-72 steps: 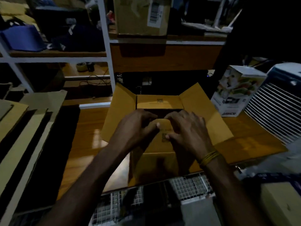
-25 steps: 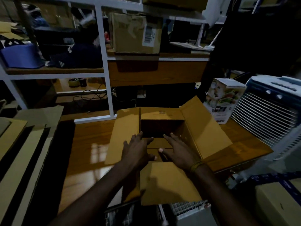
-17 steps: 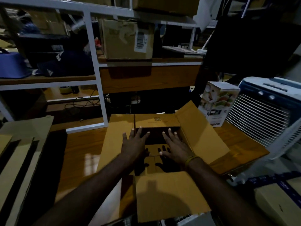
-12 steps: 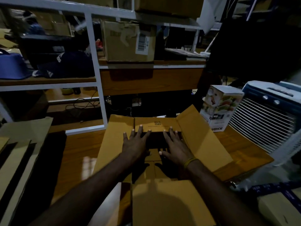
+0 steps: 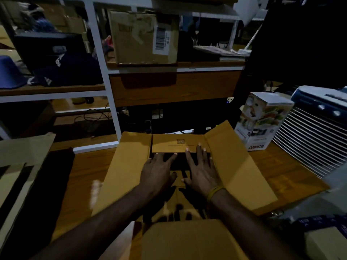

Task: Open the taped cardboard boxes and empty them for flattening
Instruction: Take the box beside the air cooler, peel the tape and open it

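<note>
A brown cardboard box (image 5: pixel 238 171) stands open on the wooden table (image 5: pixel 80 182), all its top flaps spread outward. My left hand (image 5: pixel 157 173) and my right hand (image 5: pixel 201 171) are stretched flat over the opening, fingers spread and straight. The fingertips of my right hand touch the far flap (image 5: pixel 169 145). The left fingertips lie at that flap's near edge. The near flap (image 5: pixel 191 239) hangs toward me under my forearms. The box's inside is dark, and I see nothing in it.
A printed white product box (image 5: pixel 261 121) and a white cooler with a louvred front (image 5: pixel 315 136) stand at the right. Flattened cardboard sheets (image 5: pixel 20 166) lie at the left. A labelled cardboard box (image 5: pixel 144 36) sits on the white shelving behind the table.
Both hands pulled the near flap open and down, then slid forward with fingers spread to the far flap. The box sides now lie wider and flatter.
</note>
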`<action>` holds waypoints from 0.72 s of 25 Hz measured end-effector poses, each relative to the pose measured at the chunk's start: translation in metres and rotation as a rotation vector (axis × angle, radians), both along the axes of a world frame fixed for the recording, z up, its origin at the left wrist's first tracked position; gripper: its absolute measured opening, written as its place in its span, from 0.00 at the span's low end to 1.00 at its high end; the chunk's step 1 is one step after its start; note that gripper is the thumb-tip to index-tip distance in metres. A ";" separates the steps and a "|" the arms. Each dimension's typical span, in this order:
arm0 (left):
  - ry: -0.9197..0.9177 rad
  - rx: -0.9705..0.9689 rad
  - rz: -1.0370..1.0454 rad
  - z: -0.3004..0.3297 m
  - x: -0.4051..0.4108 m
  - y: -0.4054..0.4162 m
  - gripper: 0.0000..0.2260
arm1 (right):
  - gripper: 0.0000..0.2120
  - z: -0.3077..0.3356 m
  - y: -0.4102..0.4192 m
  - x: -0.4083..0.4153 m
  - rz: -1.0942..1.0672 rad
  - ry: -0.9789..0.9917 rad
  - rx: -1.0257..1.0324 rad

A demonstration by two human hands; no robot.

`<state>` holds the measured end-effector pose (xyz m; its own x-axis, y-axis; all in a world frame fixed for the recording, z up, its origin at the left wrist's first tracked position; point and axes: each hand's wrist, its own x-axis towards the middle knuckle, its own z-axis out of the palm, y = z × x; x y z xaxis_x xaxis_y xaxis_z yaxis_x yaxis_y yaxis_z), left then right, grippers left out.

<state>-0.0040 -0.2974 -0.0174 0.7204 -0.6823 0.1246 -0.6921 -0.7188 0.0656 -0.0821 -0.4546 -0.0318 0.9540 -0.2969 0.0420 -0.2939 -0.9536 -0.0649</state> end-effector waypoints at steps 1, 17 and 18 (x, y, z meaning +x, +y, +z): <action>0.016 0.019 0.005 -0.001 -0.002 -0.002 0.33 | 0.51 0.001 0.000 0.002 0.000 -0.006 -0.005; 0.044 0.034 0.175 0.014 0.090 -0.053 0.43 | 0.46 0.014 -0.065 0.086 -0.102 -0.044 -0.076; 0.063 0.051 0.186 0.012 0.093 -0.055 0.42 | 0.45 0.012 -0.068 0.091 -0.100 -0.035 -0.087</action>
